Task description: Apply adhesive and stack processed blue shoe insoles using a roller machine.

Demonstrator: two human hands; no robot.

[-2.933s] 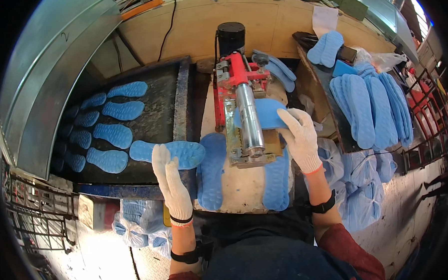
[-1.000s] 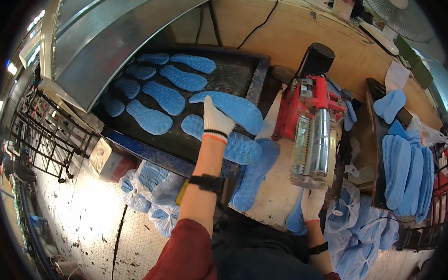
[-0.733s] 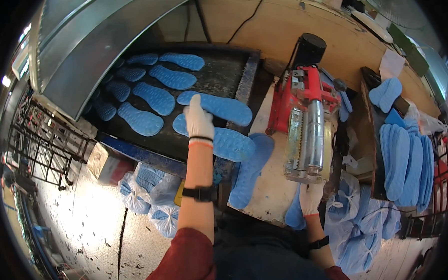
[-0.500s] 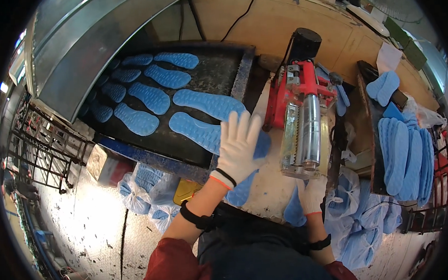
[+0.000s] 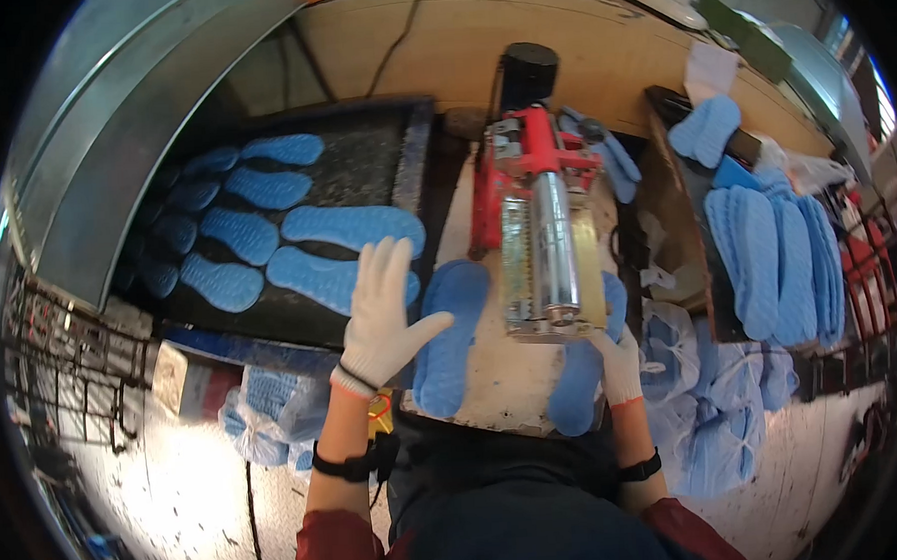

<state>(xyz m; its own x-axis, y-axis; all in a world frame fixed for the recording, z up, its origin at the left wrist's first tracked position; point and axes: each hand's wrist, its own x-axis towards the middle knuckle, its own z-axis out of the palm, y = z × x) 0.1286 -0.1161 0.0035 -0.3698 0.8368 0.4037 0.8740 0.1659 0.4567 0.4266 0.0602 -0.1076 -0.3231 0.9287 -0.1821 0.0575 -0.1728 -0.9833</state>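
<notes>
left hand: we hold it gloved and spread wide, gripping nothing, over the near edge of the black tray.
right hand: gloved, fingers curled on a blue insole at the worktop's front edge.
tray: at ten o'clock from our left hand, carrying rows of blue insoles.
roller machine: red and steel, at twelve o'clock from our right hand.
second insole: flat on the worktop, just beside our left hand at three o'clock.

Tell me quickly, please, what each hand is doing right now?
Left hand: open, fingers spread, holding nothing.
Right hand: on a blue insole; grip cannot be told.
</notes>
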